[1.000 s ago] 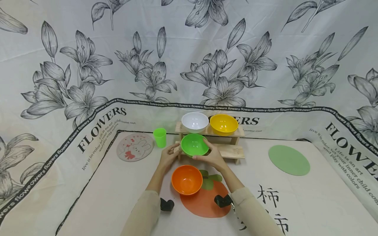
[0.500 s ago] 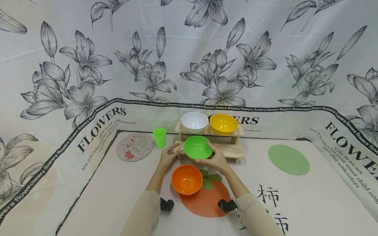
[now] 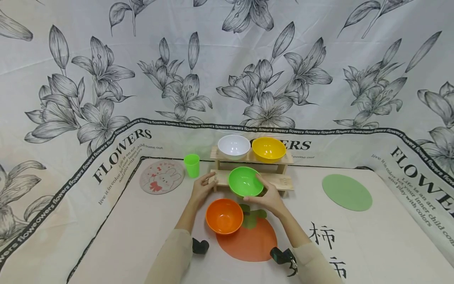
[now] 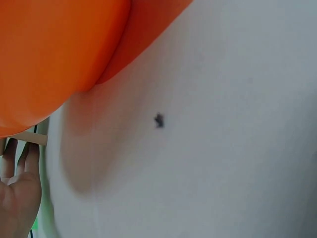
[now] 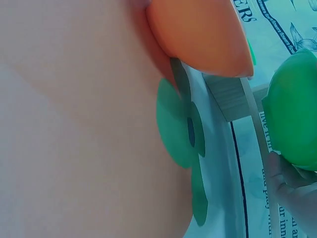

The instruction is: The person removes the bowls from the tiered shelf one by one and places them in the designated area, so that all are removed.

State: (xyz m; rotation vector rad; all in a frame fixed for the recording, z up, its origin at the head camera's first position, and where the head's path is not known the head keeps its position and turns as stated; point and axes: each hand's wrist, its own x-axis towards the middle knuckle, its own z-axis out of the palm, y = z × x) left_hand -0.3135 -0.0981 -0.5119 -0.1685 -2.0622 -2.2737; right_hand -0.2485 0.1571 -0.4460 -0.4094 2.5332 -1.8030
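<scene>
Head view only: white bowl point(image 3: 233, 146)

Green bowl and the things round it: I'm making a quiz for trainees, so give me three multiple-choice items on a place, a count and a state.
1. Where is the white bowl?
A. top shelf of the wooden rack
B. on the round green mat
C. inside the orange bowl

2. How many bowls are in view?
A. two
B. four
C. six

3. What holds the green bowl?
A. nothing
B. both hands
C. the right hand

Key: 1 A, it sits beside the yellow bowl up there. 2 B, white, yellow, green, orange. 3 C, the left hand rests on the rack's end.
</scene>
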